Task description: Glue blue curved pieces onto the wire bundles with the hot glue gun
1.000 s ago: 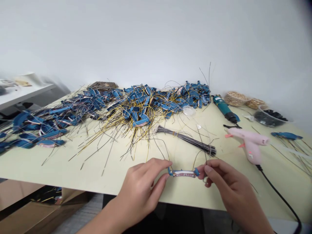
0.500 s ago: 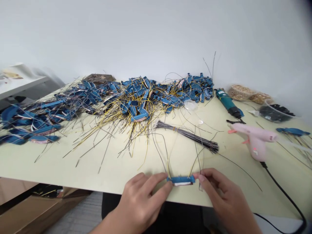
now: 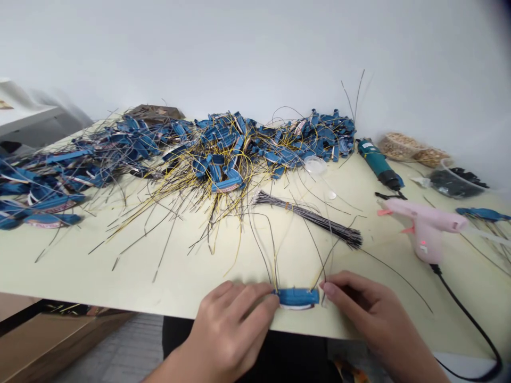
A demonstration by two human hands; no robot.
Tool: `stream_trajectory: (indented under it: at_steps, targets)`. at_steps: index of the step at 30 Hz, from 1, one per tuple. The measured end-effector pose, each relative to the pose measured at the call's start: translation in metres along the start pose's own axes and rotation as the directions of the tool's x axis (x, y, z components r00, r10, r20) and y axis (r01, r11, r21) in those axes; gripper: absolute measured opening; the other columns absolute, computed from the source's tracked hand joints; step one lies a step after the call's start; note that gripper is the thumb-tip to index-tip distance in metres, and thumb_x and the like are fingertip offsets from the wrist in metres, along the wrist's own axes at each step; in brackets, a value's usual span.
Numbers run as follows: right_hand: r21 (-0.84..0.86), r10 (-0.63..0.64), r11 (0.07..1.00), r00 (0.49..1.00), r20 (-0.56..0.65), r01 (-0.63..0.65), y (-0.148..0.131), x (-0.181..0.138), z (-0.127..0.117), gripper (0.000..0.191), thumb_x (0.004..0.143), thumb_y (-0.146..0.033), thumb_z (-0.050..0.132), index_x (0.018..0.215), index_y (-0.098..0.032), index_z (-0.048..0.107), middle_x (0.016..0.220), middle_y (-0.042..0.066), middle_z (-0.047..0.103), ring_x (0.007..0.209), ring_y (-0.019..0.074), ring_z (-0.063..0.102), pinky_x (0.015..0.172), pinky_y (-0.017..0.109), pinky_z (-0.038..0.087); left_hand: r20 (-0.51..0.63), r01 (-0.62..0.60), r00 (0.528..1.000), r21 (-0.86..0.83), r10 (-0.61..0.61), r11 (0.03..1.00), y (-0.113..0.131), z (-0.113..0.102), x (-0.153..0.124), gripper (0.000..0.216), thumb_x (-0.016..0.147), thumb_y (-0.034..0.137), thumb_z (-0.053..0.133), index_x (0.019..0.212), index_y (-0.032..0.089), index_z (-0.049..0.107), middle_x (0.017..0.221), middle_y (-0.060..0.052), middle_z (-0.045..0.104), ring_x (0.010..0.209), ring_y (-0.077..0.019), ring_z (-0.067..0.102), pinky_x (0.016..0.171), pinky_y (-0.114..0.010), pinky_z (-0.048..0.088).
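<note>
At the table's front edge lies a small blue boat-shaped piece (image 3: 298, 297) with a white and dark lower edge and thin dark and yellow wires rising from its far side. My left hand (image 3: 235, 314) pinches its left end between thumb and fingers. Just off its right end, my right hand (image 3: 359, 303) has thumb and forefinger closed on a thin dark wire (image 3: 318, 250). Beyond the hands, a bundle of dark wires (image 3: 311, 217) lies tied with a yellowish band.
A heap of similar blue pieces with wires (image 3: 223, 143) stretches along the back and left. On the right are a pink glue gun (image 3: 425, 223) with a black cord, a teal power tool (image 3: 377, 165), and a clear tub of black parts (image 3: 457, 178).
My right fingers have drawn slightly away from the blue piece's right end. The piece has tipped and shows more of its blue face. The camera view has shifted a little.
</note>
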State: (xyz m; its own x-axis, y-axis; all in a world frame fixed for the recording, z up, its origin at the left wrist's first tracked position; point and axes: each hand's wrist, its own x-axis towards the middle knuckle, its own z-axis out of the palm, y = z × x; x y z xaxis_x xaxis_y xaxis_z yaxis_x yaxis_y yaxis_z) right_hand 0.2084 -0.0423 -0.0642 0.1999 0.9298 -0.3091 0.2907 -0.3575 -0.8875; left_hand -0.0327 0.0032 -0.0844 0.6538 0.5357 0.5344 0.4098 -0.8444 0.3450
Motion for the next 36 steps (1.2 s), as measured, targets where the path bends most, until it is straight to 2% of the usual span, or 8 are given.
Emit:
stream_trajectory:
  at_steps: [4,9,18,24,27,32,36]
  targets:
    - [0.025,0.059,0.998,0.998,-0.03,-0.058,-0.003,0.004,-0.001,0.03,0.077,-0.051,0.07,0.076,-0.021,0.072,0.073,0.001,0.068,0.072,0.0159,0.059,0.062,0.022,0.045,-0.032,0.0,0.999,0.006,0.0,1.0,-0.001,0.002,-0.001,0.025,0.081,0.004,0.062,0.104,0.013,0.066,0.105,-0.008,0.07,0.075,-0.0191,0.063,0.06,-0.034,0.048]
    - [0.045,0.127,0.991,0.991,-0.052,-0.124,-0.001,0.006,0.004,0.032,0.074,-0.05,0.072,0.075,-0.018,0.073,0.058,0.0,0.06,0.049,0.0103,0.045,0.042,0.023,0.029,-0.038,0.007,0.999,-0.011,-0.007,1.0,0.0,0.003,-0.001,0.025,0.08,0.004,0.062,0.103,0.013,0.067,0.107,-0.008,0.07,0.075,-0.0196,0.063,0.061,-0.034,0.048]
    - [0.081,0.17,0.983,0.98,-0.105,-0.162,0.001,0.008,0.009,0.037,0.073,-0.053,0.073,0.076,-0.017,0.073,0.049,-0.004,0.046,0.043,0.0068,0.03,0.039,0.022,0.02,-0.077,0.0,0.997,-0.028,-0.002,1.0,-0.002,0.003,-0.001,0.022,0.081,0.004,0.062,0.1,0.012,0.068,0.105,-0.007,0.071,0.073,-0.0184,0.062,0.06,-0.034,0.046]
    - [0.085,0.208,0.977,0.969,-0.134,-0.197,0.012,0.001,0.006,0.039,0.075,-0.057,0.07,0.081,-0.018,0.068,0.055,-0.002,0.053,0.044,0.009,0.042,0.038,0.021,0.032,-0.094,-0.001,0.996,-0.024,-0.002,1.0,-0.003,0.004,0.0,0.02,0.082,0.006,0.061,0.099,0.013,0.068,0.104,-0.006,0.071,0.072,-0.0182,0.063,0.06,-0.034,0.046]
    - [0.054,0.209,0.978,0.969,-0.133,-0.204,0.007,0.003,0.004,0.037,0.077,-0.055,0.069,0.083,-0.018,0.066,0.053,-0.003,0.055,0.041,0.0076,0.041,0.037,0.02,0.03,-0.081,-0.008,0.997,-0.027,0.005,1.0,-0.004,0.005,0.0,0.021,0.082,0.005,0.06,0.1,0.013,0.068,0.105,-0.006,0.072,0.074,-0.0189,0.064,0.061,-0.034,0.046]
    - [0.027,0.143,0.99,0.982,-0.12,-0.141,-0.011,0.011,0.007,0.034,0.08,-0.051,0.068,0.083,-0.018,0.067,0.051,-0.004,0.055,0.041,0.0051,0.039,0.038,0.018,0.027,-0.086,-0.011,0.996,-0.031,0.008,0.999,-0.004,0.004,0.0,0.018,0.082,0.006,0.061,0.098,0.013,0.068,0.101,-0.006,0.071,0.072,-0.0184,0.063,0.06,-0.034,0.046]
    - [0.066,0.121,0.991,0.992,-0.028,-0.119,-0.017,0.017,0.01,0.037,0.082,-0.055,0.064,0.087,-0.018,0.065,0.082,0.002,0.07,0.037,0.0018,0.041,0.036,0.018,0.027,-0.092,-0.003,0.996,-0.036,-0.001,0.999,-0.003,0.002,0.002,0.019,0.082,0.005,0.06,0.097,0.013,0.068,0.1,-0.006,0.071,0.072,-0.0177,0.062,0.061,-0.034,0.046]
